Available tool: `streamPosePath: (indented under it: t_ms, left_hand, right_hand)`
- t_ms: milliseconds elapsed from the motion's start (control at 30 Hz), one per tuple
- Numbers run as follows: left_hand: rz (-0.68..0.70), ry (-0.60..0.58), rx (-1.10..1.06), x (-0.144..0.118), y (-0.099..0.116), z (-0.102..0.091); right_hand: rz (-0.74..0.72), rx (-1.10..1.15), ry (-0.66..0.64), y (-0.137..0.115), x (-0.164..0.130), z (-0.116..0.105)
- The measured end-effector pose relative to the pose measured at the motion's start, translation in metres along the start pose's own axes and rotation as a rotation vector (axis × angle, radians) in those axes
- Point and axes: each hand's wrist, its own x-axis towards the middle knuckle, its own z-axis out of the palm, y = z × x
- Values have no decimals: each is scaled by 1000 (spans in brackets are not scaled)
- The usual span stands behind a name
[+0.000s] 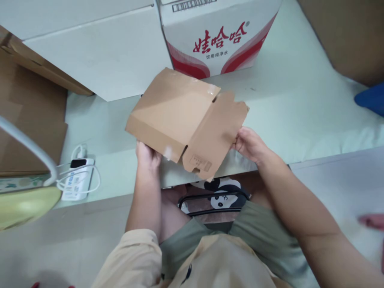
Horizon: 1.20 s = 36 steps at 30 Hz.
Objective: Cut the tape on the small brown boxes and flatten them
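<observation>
A brown cardboard box [175, 108] is held tilted above the edge of the pale green surface, its end flap [214, 134] folded out to the right. Bits of clear tape cling to its edges, and a small printed mark shows on the flap. My left hand [147, 154] grips the near left edge from below, with its fingers mostly hidden under the cardboard. At the flap's right edge, my right hand [247, 143] pinches the cardboard between thumb and fingers.
Behind the box stand a white carton with red lettering [220, 44] and a plain white box [102, 56]. A power strip [78, 180] with cables lies at left, beside a lamp [28, 206] and brown cardboard [30, 116]. Something blue [372, 100] is at far right.
</observation>
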Motion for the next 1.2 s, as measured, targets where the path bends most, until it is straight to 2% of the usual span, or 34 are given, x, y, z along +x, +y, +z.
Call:
streamPosePath:
  t_ms: [67,167,300,367,567,833,900,967,1100,1200]
  left_hand:
    - [-72,8,-138,-3,11,4]
    - [-133,-5,-249,-10,24,8]
    - [-175,159,-381,-18,27,8]
    - [-192,201,-432,-20,25,6]
    - [-303,190,-469,-24,24,-7]
    - [-362,238,-506,-20,33,-10]
    - [-433,242,-520,-18,39,-6]
    - [-496,216,-527,-17,47,-2]
    - [-571,200,-513,-16,62,7]
    - [-602,185,-494,-16,66,12]
  right_hand:
    - [50,37,47,4,3,3]
    - [33,53,122,8,6,7]
    - [1,42,123,14,4,16]
    - [-20,66,122,16,1,24]
    - [-93,215,205,17,-6,45]
    - [-130,143,243,15,-23,56]
    - [-141,131,279,10,-34,49]
    - [-184,139,377,3,-49,34]
    - [-231,134,630,-15,-92,-14]
    - [-260,45,855,-29,-118,-53]
